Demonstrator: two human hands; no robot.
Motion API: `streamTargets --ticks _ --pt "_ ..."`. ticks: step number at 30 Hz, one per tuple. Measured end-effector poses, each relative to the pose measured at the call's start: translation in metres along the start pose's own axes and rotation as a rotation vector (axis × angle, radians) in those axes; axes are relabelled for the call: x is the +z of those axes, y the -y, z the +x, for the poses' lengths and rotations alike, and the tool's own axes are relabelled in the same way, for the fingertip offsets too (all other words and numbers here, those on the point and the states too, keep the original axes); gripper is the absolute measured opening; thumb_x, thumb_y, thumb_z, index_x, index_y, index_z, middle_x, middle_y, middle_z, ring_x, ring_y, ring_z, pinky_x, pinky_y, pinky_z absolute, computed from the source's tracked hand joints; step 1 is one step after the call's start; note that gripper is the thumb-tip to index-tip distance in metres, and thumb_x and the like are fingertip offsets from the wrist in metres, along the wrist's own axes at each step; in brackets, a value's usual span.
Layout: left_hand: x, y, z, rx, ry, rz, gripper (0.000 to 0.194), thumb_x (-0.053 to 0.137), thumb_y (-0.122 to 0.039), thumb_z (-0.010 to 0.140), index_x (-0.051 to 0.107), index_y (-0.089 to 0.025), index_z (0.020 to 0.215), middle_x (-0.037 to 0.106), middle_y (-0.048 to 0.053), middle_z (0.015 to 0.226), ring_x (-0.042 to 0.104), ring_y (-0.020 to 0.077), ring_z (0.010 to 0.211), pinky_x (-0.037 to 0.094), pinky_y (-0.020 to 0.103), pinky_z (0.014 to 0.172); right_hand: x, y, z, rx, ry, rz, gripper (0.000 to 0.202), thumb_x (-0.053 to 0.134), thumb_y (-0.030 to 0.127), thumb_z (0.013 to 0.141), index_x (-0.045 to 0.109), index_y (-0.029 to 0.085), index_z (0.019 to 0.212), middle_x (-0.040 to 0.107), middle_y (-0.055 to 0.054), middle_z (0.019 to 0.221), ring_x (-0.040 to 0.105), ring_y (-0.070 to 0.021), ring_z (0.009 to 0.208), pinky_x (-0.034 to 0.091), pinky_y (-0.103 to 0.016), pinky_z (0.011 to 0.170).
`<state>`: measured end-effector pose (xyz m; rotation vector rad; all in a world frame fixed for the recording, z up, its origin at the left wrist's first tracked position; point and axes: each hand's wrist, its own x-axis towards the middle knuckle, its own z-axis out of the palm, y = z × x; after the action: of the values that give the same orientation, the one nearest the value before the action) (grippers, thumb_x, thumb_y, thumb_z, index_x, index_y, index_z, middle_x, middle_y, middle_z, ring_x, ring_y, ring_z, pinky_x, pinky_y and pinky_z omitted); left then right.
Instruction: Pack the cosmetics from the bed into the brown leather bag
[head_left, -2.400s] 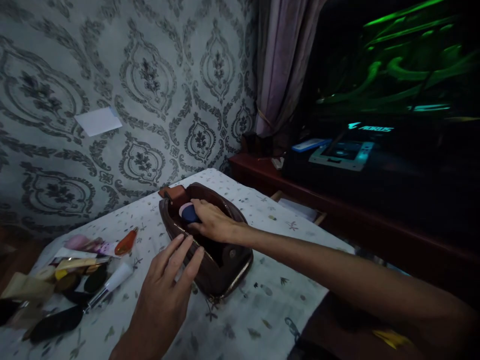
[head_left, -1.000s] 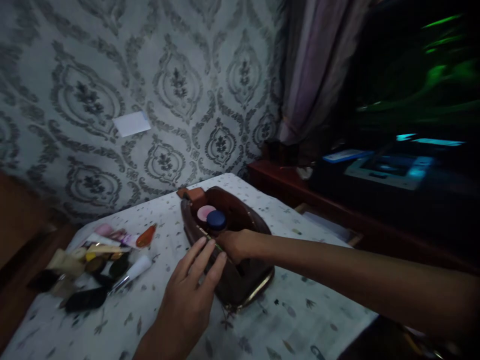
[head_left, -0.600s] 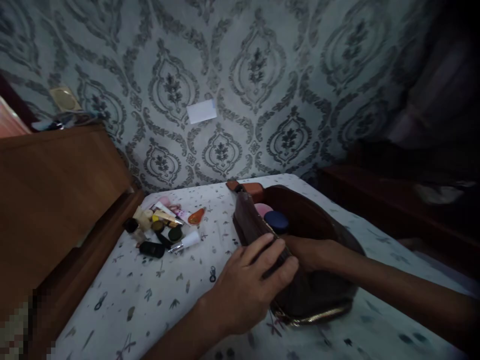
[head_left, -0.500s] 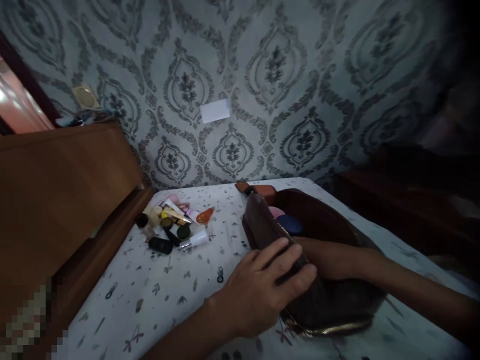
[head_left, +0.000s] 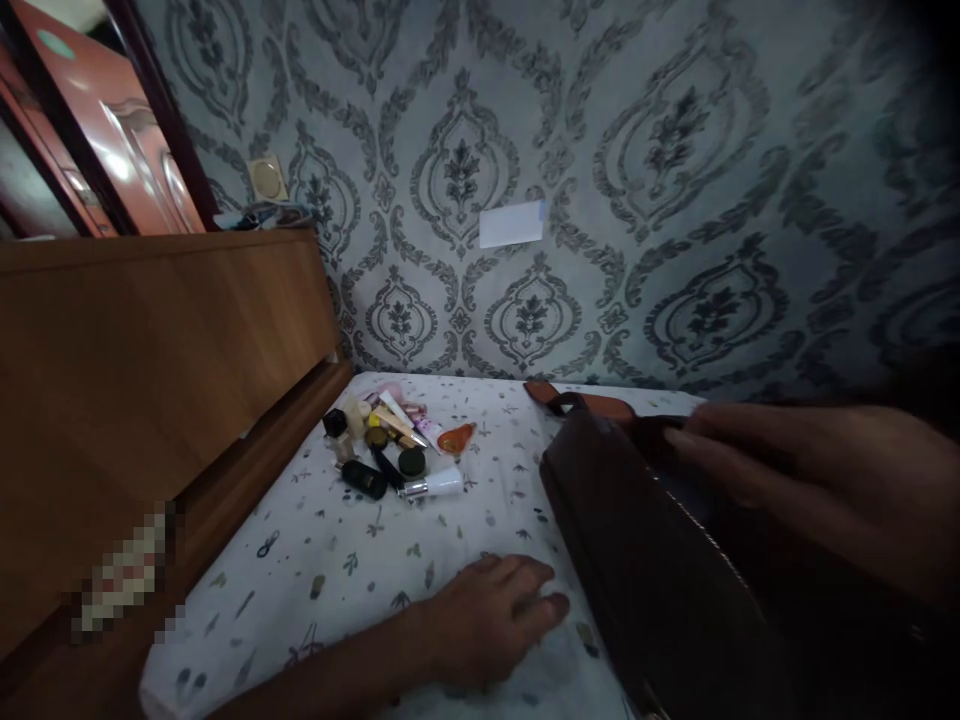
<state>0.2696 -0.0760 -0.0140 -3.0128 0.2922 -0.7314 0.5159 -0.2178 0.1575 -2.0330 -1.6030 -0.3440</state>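
A dark brown bag (head_left: 645, 540) with a zipped edge stands large at the right, and its inside is in deep shadow. My right hand (head_left: 810, 470) is blurred at the bag's upper rim, with its fingers pressed together on that edge. Left of the bag, my left hand (head_left: 502, 615) rests low over the patterned white sheet (head_left: 360, 590), its fingers slightly bent and apart, holding nothing. A pile of cosmetics lies farther back, with a black bottle (head_left: 364, 479), a round dark jar (head_left: 412, 462), a white tube (head_left: 435, 483) and an orange item (head_left: 456, 438).
A wooden panel (head_left: 165, 350) borders the sheet on the left. Behind the sheet rises a patterned wall (head_left: 461, 170) with a white label (head_left: 511, 224) on it. An orange-brown strap (head_left: 600, 404) lies behind the bag. A reddish door (head_left: 112, 130) shows at upper left.
My left hand has let go of the bag and moved down onto the sheet side. My right hand has come up out of the bag to its rim. The view has shifted right.
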Motion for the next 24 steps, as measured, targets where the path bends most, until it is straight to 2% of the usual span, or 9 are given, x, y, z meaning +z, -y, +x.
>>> streamTargets --ticks 2,4,6,8,10,12,16,20,24 --pt "0.004 0.003 -0.004 -0.005 0.05 -0.021 0.025 0.047 -0.021 0.098 0.052 -0.014 0.122 0.061 0.009 0.123 0.059 0.0197 0.11 0.049 0.031 0.089 -0.001 0.041 0.028 -0.081 0.074 0.112 0.045 0.045 0.063 0.091 0.059 0.028 0.067 0.054 0.0 0.052 0.048 -0.016 0.045 0.035 -0.03 0.049" --pt "0.006 0.005 -0.005 -0.015 0.093 -0.029 0.02 0.048 -0.022 0.098 0.054 -0.015 0.115 0.061 0.008 0.121 0.059 0.0191 0.107 0.048 0.031 0.087 0.013 0.083 0.056 -0.123 0.239 0.174 0.04 0.046 0.047 0.093 0.055 0.024 0.062 0.052 0.001 0.052 0.047 -0.0146 0.048 0.033 -0.028 0.049" --pt "0.009 0.007 -0.005 -0.023 0.129 -0.041 0.017 0.05 -0.023 0.096 0.055 -0.015 0.11 0.061 0.007 0.123 0.059 0.0188 0.106 0.047 0.03 0.088 0.041 0.117 0.082 -0.125 0.358 0.164 0.028 0.051 0.029 0.091 0.061 0.021 0.066 0.056 0.001 0.058 0.051 -0.0131 0.053 0.033 -0.025 0.051" --pt "0.011 0.01 -0.005 -0.033 0.167 -0.07 0.018 0.053 -0.023 0.094 0.056 -0.015 0.11 0.061 0.007 0.125 0.058 0.0188 0.108 0.046 0.03 0.092 0.078 0.139 0.104 -0.147 0.524 0.112 0.021 0.052 0.018 0.091 0.072 0.02 0.084 0.066 0.0 0.069 0.06 -0.0128 0.064 0.039 -0.023 0.059" --pt "0.013 0.013 -0.005 -0.053 0.196 -0.107 0.022 0.057 -0.024 0.092 0.057 -0.015 0.111 0.062 0.008 0.124 0.058 0.0187 0.109 0.044 0.03 0.094 0.12 0.152 0.121 -0.144 0.588 0.02 0.021 0.054 0.016 0.093 0.074 0.02 0.1 0.072 -0.003 0.086 0.066 -0.0152 0.082 0.044 -0.023 0.07" --pt "0.017 0.015 -0.007 -0.07 0.2 -0.137 0.022 0.058 -0.025 0.092 0.059 -0.015 0.111 0.064 0.008 0.119 0.059 0.0183 0.107 0.044 0.03 0.094 0.161 0.159 0.133 -0.13 0.619 -0.034 0.018 0.057 0.017 0.094 0.073 0.017 0.099 0.073 -0.007 0.1 0.067 -0.0183 0.095 0.048 -0.026 0.079" --pt "0.031 0.015 -0.009 -0.071 0.147 -0.148 0.02 0.057 -0.029 0.093 0.062 -0.015 0.106 0.066 0.008 0.112 0.061 0.0198 0.103 0.044 0.031 0.091 0.226 0.171 0.15 -0.098 0.624 -0.146 0.025 0.059 0.033 0.098 0.065 0.014 0.114 0.066 -0.009 0.117 0.065 -0.0209 0.104 0.055 -0.041 0.09" --pt "0.046 0.016 -0.006 -0.074 0.153 -0.137 0.02 0.061 -0.034 0.092 0.066 -0.017 0.101 0.068 0.007 0.108 0.062 0.0199 0.098 0.043 0.032 0.087 0.263 0.182 0.165 -0.103 0.599 -0.237 0.03 0.062 0.035 0.097 0.063 0.014 0.118 0.065 -0.01 0.119 0.065 -0.0223 0.106 0.055 -0.044 0.092" --pt "0.049 0.018 -0.002 -0.024 0.132 -0.104 0.017 0.057 -0.03 0.094 0.066 -0.016 0.094 0.068 0.007 0.103 0.062 0.0188 0.095 0.042 0.032 0.081 0.281 0.189 0.177 -0.122 0.589 -0.275 0.032 0.062 0.034 0.096 0.062 0.014 0.121 0.064 -0.01 0.121 0.064 -0.0229 0.107 0.055 -0.045 0.092"
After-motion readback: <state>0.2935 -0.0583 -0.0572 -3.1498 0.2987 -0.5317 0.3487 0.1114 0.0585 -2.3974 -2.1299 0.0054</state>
